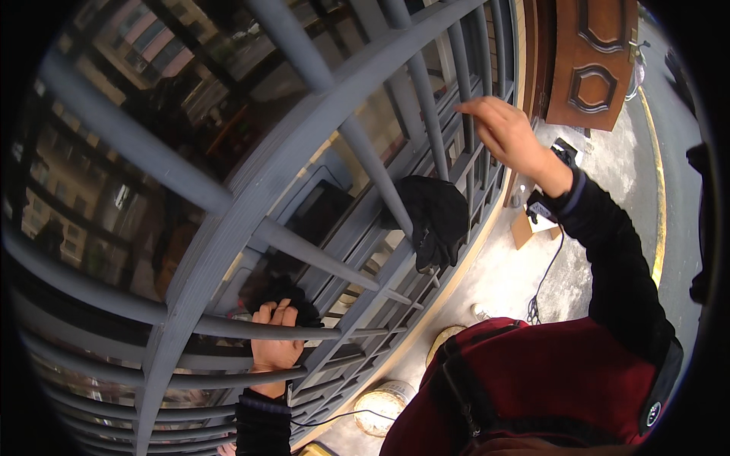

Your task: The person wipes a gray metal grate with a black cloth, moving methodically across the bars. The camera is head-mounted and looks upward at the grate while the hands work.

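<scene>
Grey metal window bars [353,165] run across a dark, reflecting glass pane. My left hand [278,336] reaches between the bars and grips a bunched black cloth [296,310] near the glass; its fingers curl over the cloth. My right hand [505,131] is raised beside the bars at the upper right, its fingertips close together near a bar, and I see nothing held in it. Another black cloth [436,219] hangs over the lower bars, between my two hands. A thin cable runs from my left wrist.
A brown panelled wooden door [587,62] stands at the upper right. On the pavement are an opened cardboard box [527,228], a black cable [536,302] and a round container [385,407]. A yellow line [656,171] edges the road.
</scene>
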Action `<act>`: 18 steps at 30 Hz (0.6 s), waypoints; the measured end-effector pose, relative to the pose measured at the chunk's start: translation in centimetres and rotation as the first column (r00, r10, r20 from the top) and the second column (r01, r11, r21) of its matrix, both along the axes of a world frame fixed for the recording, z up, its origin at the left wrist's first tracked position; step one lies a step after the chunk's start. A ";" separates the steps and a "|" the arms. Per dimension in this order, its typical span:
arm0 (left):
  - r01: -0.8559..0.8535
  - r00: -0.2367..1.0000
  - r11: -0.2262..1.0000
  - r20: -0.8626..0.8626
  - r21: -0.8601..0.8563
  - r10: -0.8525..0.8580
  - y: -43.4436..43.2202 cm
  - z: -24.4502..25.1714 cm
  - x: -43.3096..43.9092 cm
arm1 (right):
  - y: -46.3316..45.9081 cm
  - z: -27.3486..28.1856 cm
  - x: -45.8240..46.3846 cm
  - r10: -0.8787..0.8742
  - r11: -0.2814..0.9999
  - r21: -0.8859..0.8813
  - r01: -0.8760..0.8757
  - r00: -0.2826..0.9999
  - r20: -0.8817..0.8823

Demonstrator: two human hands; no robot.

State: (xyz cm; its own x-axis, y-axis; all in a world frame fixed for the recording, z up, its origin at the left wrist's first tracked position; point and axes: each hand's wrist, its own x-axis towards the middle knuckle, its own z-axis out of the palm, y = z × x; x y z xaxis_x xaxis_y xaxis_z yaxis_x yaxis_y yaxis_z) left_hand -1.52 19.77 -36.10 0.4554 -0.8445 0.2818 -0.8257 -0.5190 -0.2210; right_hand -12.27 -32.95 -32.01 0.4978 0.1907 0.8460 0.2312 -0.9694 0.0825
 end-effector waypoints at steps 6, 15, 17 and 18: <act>0.030 0.999 0.999 -0.014 -0.025 -0.030 -0.3 0.1 0.2 | -1.2 0.9 5.9 -0.129 0.738 -0.673 0.049 0.989 -0.069; 0.027 1.000 0.999 0.008 -0.020 -0.027 0.2 0.0 0.2 | -0.5 0.9 10.8 -0.032 0.668 -0.736 0.114 0.992 0.124; 0.006 1.000 1.000 0.002 0.017 -0.006 0.3 0.1 0.2 | 0.1 1.3 10.1 -0.121 0.723 -0.688 0.057 0.992 -0.045; -0.001 1.000 1.000 0.004 0.022 0.000 0.3 0.0 0.3 | -0.1 2.4 9.9 -0.118 0.673 -0.732 -0.103 0.963 -0.244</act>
